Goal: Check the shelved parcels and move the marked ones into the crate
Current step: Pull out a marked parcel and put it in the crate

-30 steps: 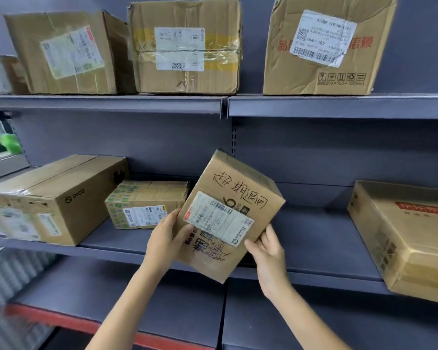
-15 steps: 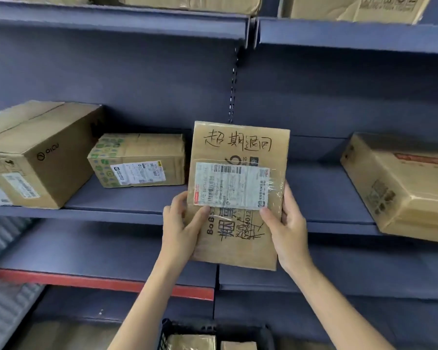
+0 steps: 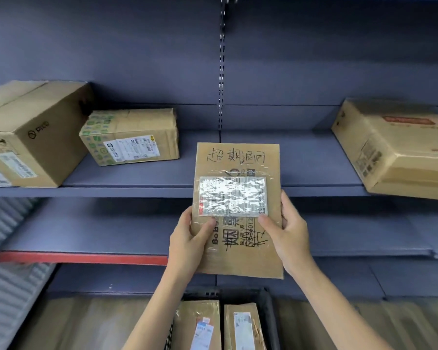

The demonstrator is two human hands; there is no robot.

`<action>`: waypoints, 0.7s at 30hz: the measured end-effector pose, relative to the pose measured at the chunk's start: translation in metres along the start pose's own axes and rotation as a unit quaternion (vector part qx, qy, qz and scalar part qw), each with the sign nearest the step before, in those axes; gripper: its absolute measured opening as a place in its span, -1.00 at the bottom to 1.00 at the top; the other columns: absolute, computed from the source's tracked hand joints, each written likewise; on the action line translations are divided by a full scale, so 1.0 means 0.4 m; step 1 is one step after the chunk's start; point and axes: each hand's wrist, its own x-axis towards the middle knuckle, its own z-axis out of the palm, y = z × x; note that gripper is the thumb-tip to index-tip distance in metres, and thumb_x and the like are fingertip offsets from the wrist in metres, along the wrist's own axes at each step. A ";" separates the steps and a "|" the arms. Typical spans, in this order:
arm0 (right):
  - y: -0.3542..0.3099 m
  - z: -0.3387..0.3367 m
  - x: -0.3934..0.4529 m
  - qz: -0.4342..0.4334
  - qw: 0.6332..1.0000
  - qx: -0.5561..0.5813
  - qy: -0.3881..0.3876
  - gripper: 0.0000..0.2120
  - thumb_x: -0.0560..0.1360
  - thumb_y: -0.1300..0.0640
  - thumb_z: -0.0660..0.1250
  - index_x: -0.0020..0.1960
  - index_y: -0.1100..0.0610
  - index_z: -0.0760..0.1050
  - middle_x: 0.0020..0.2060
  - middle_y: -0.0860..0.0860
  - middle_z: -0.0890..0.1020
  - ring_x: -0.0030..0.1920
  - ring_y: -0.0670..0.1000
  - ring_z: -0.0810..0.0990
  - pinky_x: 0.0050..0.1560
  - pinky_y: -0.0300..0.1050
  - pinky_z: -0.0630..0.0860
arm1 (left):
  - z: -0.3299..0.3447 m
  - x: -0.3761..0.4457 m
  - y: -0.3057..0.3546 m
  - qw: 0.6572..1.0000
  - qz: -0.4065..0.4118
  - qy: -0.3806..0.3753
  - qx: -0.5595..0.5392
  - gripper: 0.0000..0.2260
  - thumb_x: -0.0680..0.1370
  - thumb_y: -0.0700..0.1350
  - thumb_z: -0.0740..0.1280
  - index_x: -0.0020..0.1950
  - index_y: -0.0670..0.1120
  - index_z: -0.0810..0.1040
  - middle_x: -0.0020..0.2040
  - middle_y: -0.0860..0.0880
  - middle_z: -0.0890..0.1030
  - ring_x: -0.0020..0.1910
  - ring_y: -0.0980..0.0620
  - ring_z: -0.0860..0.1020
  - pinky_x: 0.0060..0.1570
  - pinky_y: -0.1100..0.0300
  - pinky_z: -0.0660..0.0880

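I hold a brown cardboard parcel [image 3: 240, 256] upright in front of the shelves, its face toward me, with black handwriting along the top and a taped white label in the middle. My left hand [image 3: 187, 238] grips its lower left edge with the thumb on the face. On the lower right edge sits my right hand [image 3: 288, 233], gripping the same way. Directly below, at the bottom edge of the view, a dark crate [image 3: 268, 311] holds two brown parcels [image 3: 200, 327] standing side by side.
On the middle shelf [image 3: 137, 190] stand a large brown box [image 3: 33, 137] at far left, a smaller box with green tape [image 3: 132, 136] beside it, and a tilted box [image 3: 395, 150] at far right. A lower shelf with a red front edge [image 3: 81, 257] lies beneath.
The parcel went from tilted to upright and came off the shelf toward me and lower. My view tipped down, so the top shelf left the frame and the crate came into sight.
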 end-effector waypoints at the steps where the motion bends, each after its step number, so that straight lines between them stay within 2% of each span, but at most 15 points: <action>1: 0.004 -0.006 -0.014 0.004 1.000 0.006 -0.003 -0.35 0.45 0.31 0.35 0.46 0.08 0.20 0.29 -0.06 0.50 0.23 -0.09 0.51 0.30 0.05 0.43 | 0.000 -0.016 0.000 1.000 0.000 0.001 0.004 -0.74 0.48 0.00 0.36 0.13 0.18 0.45 -0.04 0.20 0.64 -0.10 0.25 0.61 -0.09 0.23 0.54; 3: 0.022 -0.017 -0.050 0.019 1.000 0.021 -0.010 -0.37 0.45 0.32 0.34 0.46 0.09 0.21 0.28 -0.04 0.51 0.21 -0.08 0.53 0.29 0.05 0.44 | 0.000 -0.056 -0.007 1.000 -0.008 0.003 0.015 -0.76 0.48 -0.02 0.36 0.09 0.22 0.45 -0.07 0.22 0.63 -0.14 0.30 0.60 -0.19 0.37 0.52; 6: 0.068 -0.032 -0.113 0.041 0.999 0.026 -0.020 -0.39 0.45 0.32 0.34 0.44 0.06 0.24 0.22 -0.07 0.55 0.17 -0.11 0.56 0.26 0.03 0.46 | 0.004 -0.129 -0.038 0.998 -0.033 0.018 0.046 -0.76 0.47 -0.04 0.37 0.09 0.21 0.45 -0.11 0.22 0.63 -0.18 0.33 0.58 -0.25 0.38 0.47; 9: 0.127 -0.032 -0.161 0.066 0.997 0.019 -0.037 -0.40 0.44 0.32 0.35 0.43 0.07 0.27 0.21 -0.07 0.57 0.16 -0.12 0.56 0.25 0.01 0.47 | 0.002 -0.189 -0.085 0.996 -0.058 0.039 0.052 -0.78 0.46 -0.06 0.38 0.04 0.19 0.48 -0.16 0.21 0.65 -0.21 0.34 0.57 -0.31 0.48 0.43; 11: 0.173 -0.021 -0.189 0.087 0.995 0.014 -0.047 -0.42 0.43 0.33 0.35 0.40 0.05 0.32 0.14 -0.12 0.60 0.11 -0.15 0.58 0.20 -0.07 0.50 | -0.006 -0.224 -0.126 0.995 -0.075 0.046 0.052 -0.80 0.47 -0.07 0.38 0.04 0.17 0.50 -0.19 0.23 0.66 -0.24 0.33 0.57 -0.34 0.51 0.40; 14: 0.231 0.005 -0.224 0.113 0.992 -0.001 -0.060 -0.39 0.42 0.31 0.37 0.40 0.00 0.31 0.10 -0.20 0.60 0.08 -0.19 0.58 0.13 -0.18 0.50 | -0.025 -0.262 -0.180 0.992 -0.092 0.052 0.071 -0.81 0.48 -0.07 0.37 0.00 0.21 0.49 -0.31 0.31 0.61 -0.38 0.30 0.51 -0.40 0.51 0.36; 16: 0.264 0.025 -0.233 0.129 0.990 -0.006 -0.062 -0.40 0.42 0.32 0.36 0.40 0.02 0.31 0.13 -0.15 0.60 0.10 -0.16 0.58 0.16 -0.16 0.50 | -0.035 -0.265 -0.214 0.991 -0.101 0.049 0.073 -0.80 0.48 -0.06 0.37 -0.01 0.23 0.47 -0.38 0.31 0.57 -0.45 0.28 0.44 -0.43 0.48 0.34; 18: 0.300 0.045 -0.240 0.146 0.988 -0.002 -0.056 -0.40 0.42 0.36 0.36 0.40 0.05 0.31 0.16 -0.11 0.59 0.13 -0.15 0.57 0.18 -0.18 0.49 | -0.041 -0.262 -0.250 0.990 -0.111 0.042 0.076 -0.79 0.48 -0.06 0.37 -0.02 0.24 0.46 -0.37 0.31 0.57 -0.45 0.28 0.42 -0.43 0.48 0.34; 21: 0.370 0.066 -0.263 0.179 0.983 -0.012 -0.040 -0.36 0.41 0.37 0.37 0.43 0.09 0.27 0.20 -0.05 0.56 0.18 -0.07 0.54 0.26 -0.03 0.44 | -0.045 -0.257 -0.310 0.988 -0.135 0.024 0.077 -0.76 0.46 -0.10 0.38 -0.05 0.25 0.45 -0.37 0.26 0.60 -0.42 0.35 0.47 -0.42 0.52 0.35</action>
